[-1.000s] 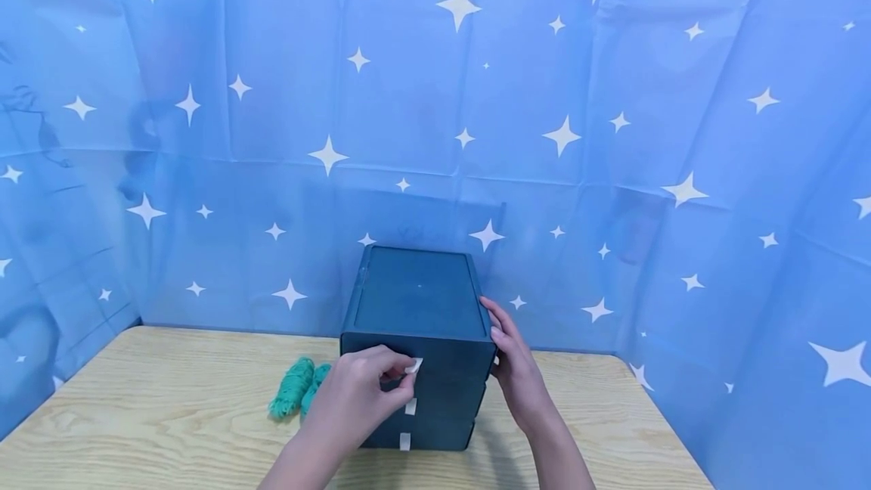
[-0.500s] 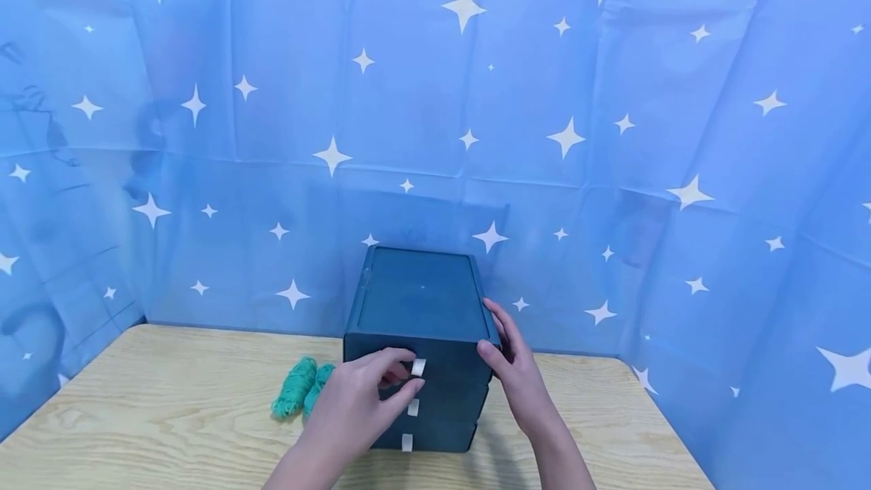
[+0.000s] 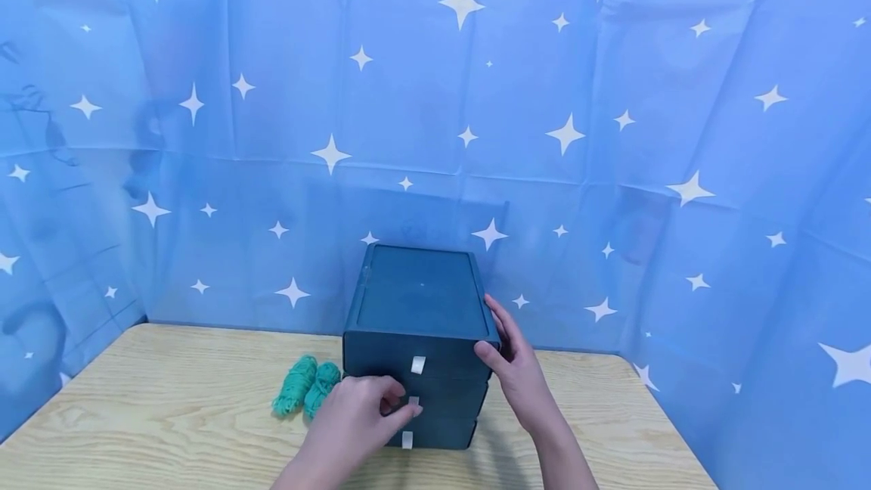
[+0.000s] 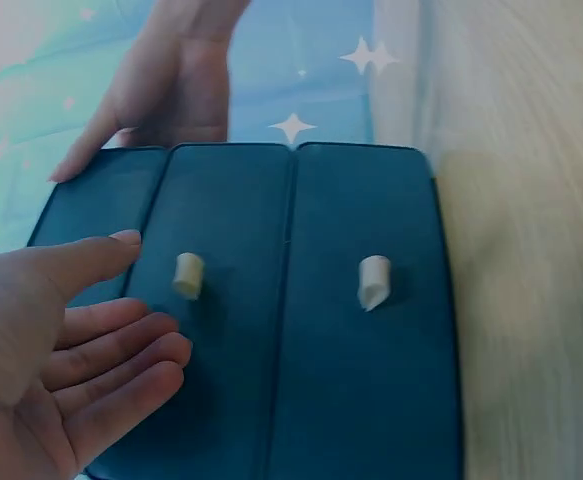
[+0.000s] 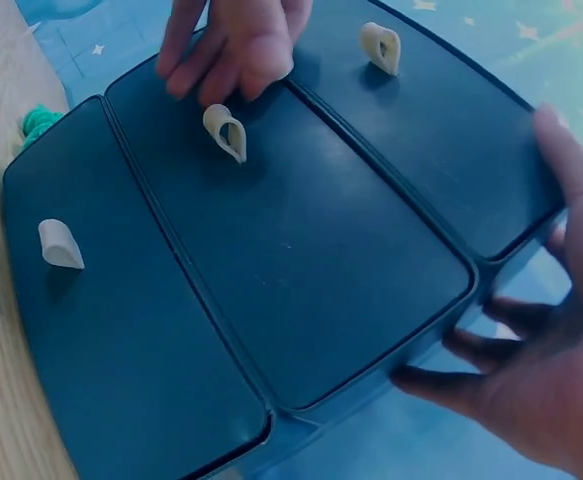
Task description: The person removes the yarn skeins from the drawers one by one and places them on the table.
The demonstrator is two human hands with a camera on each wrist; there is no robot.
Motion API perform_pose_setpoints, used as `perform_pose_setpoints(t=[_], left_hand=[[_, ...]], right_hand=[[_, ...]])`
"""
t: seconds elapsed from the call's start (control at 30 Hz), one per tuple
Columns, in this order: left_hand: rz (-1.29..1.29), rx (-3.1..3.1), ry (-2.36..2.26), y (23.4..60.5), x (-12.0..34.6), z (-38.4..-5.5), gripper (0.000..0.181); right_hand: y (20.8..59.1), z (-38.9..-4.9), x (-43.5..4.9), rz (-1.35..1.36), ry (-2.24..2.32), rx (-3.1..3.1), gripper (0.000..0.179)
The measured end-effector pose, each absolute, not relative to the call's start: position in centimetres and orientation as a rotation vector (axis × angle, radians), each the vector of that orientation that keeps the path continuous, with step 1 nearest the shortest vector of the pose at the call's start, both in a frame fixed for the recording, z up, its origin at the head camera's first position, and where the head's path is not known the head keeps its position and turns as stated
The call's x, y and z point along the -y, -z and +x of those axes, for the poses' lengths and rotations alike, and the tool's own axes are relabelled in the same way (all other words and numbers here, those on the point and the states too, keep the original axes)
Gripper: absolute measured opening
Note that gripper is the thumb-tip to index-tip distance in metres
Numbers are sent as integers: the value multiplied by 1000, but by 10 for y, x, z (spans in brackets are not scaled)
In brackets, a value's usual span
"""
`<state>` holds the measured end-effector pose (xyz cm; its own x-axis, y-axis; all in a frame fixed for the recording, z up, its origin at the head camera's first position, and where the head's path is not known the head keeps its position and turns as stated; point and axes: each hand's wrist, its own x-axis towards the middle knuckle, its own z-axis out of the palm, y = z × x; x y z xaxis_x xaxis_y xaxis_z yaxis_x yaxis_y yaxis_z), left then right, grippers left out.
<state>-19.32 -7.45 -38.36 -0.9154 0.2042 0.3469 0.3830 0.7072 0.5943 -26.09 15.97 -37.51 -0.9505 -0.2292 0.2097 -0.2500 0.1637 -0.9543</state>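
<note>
A dark teal cabinet [image 3: 422, 289] of three stacked drawers stands on the table in the head view, each drawer front bearing a small white pull tab. My left hand [image 3: 364, 410] is at the middle tab [image 5: 226, 133], with thumb and fingers apart. In the left wrist view these fingers [image 4: 121, 375] are loosely bent and hold nothing, just beside that tab. My right hand [image 3: 520, 376] rests on the cabinet's right side, its thumb at the front edge of the top drawer [image 5: 441, 130] and its fingers spread along the side wall.
Two skeins of green yarn [image 3: 296, 386] lie on the wooden table [image 3: 170, 399], left of the cabinet. The bottom drawer's tab [image 3: 407, 440] sits close above the tabletop. A blue curtain with white stars [image 3: 408, 97] hangs behind the table.
My left hand has let go of the top drawer's tab and moved down to the middle one. The right thumb has shifted onto the cabinet's front edge. All drawers look closed throughout.
</note>
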Motion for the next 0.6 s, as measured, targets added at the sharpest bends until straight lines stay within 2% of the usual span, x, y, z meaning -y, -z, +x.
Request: perform_pose_setpoints(t=[0.17, 0.47, 0.6], left_hand=[[-473, 2677, 950, 393, 68, -196, 20], [-439, 2588, 817, 398, 62, -197, 12], [-438, 2575, 809, 398, 61, -196, 13]], right_hand=[[371, -258, -154, 475, -1879, 2427, 77], [370, -259, -153, 478, -1901, 2416, 74], [370, -260, -153, 472, -1896, 2432, 74]])
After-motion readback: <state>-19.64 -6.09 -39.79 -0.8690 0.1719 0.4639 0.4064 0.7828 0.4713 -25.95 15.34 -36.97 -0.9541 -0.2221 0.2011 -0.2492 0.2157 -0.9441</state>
